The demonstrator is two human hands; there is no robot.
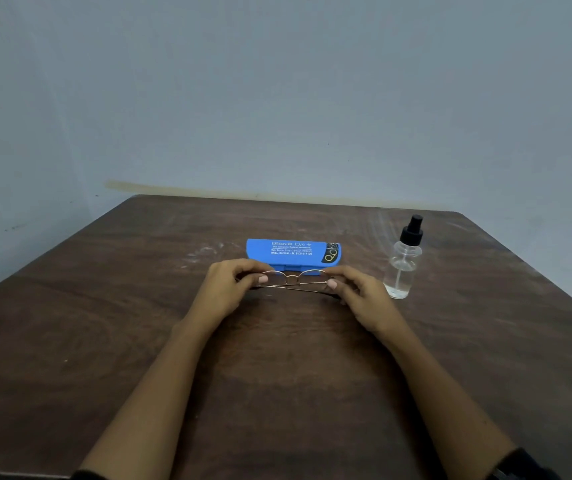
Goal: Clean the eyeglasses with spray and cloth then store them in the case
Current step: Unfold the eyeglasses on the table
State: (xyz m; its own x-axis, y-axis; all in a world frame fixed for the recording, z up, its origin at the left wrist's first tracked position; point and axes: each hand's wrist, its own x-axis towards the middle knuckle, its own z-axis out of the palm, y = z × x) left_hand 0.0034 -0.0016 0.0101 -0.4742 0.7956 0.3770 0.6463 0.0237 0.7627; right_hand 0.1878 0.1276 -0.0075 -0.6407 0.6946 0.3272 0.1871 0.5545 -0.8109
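Eyeglasses [293, 280] at centre of worktop [139, 323], temples apparently folded. Left grip [229, 285] pinches the frame's 9 o'clock end, right grip [357, 292] its 3 o'clock end. Blue case [293, 251], closed, lies just beyond at 12 o'clock. Spray bottle [402, 265] stands at 3 o'clock. No cloth visible. Judgement: step unclear, either pre-spray or storing. Next move needs one grip freed for the bottle or the case lid.

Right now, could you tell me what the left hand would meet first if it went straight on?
Probably the case, just beyond the glasses that the left hand holds; the gap between them is hard to judge.
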